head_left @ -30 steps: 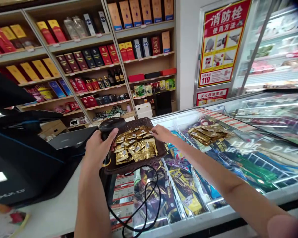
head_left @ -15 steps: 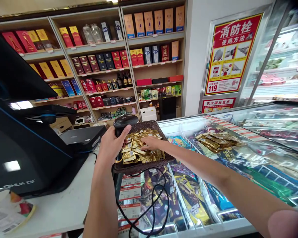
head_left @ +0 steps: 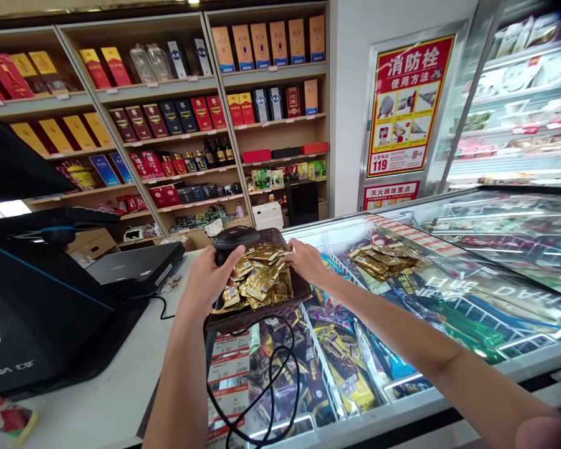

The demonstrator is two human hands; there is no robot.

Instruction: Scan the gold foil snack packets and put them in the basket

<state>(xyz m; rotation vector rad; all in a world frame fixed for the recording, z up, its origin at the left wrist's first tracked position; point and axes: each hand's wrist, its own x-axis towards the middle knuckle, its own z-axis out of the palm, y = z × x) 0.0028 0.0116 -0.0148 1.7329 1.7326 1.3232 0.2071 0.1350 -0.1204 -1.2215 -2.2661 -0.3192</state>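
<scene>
My left hand [head_left: 206, 277] is wrapped round the handle of a black barcode scanner [head_left: 236, 236], its head over the basket's left side. A brown woven basket [head_left: 243, 319] full of small gold packets [head_left: 262, 284] sits on the freezer's glass top. At the basket's right side, my right hand [head_left: 306, 260] pinches a gold packet at the edge of the pile. The scanner's black cable [head_left: 299, 374] hangs in loops in front of the basket. A separate stack of gold packets [head_left: 386, 259] lies on the glass to the right.
A glass-topped chest freezer [head_left: 449, 349] with wire dividers stretches to the right. On the left, a white counter [head_left: 98, 399] carries a dark register terminal [head_left: 37, 299] and a black flat device [head_left: 135, 265]. Shelves of boxed bottles [head_left: 168, 118] stand behind.
My right hand has moved from the middle of the packets to the basket's right edge, shifting some packets. The view has turned slightly right. My left hand keeps the scanner.
</scene>
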